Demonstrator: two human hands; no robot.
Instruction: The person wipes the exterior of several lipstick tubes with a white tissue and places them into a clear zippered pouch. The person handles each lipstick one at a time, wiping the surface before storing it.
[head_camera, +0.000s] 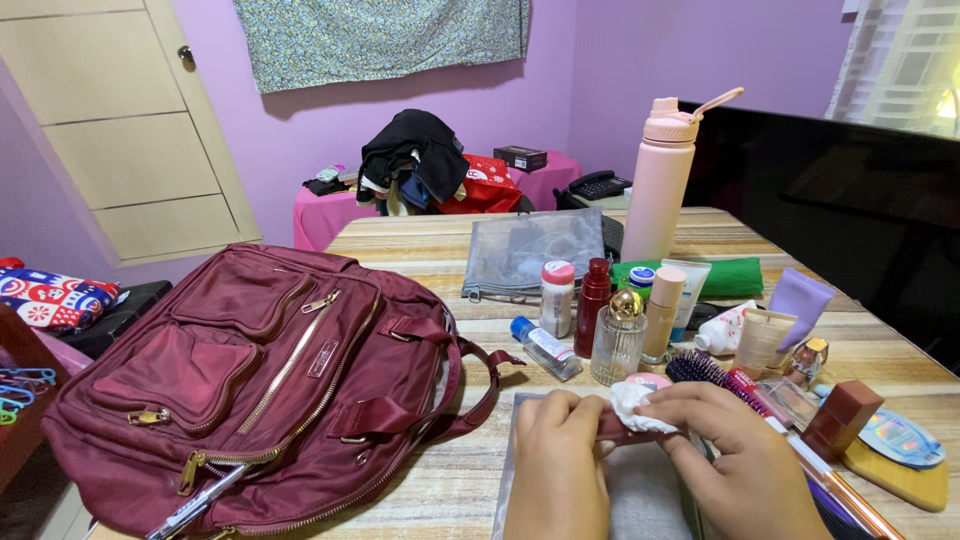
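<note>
While both hands meet at the near edge of the desk (440, 480), the scene reads like this:

Held thing: a slim dark red stick (622, 428), lying crosswise, long axis running left to right between the two hands.
Left hand (556, 470): fingers clenched round the left end of the stick, steadying it.
Right hand (730, 455): fingers pinched on a crumpled white tissue (636, 408), pressed onto the stick's upper side.
Key relation: the tissue sits nearer the right hand, just right of the left thumb, so any stroke runs along the stick's length.
Underneath: a grey pouch (640, 495) lies flat beneath both hands.
Left of the hands: a maroon bag (250, 380), unzipped pocket facing up.
Just beyond: a clear glass bottle with gold cap (618, 340) and a hairbrush (700, 370), near but apart.
</note>
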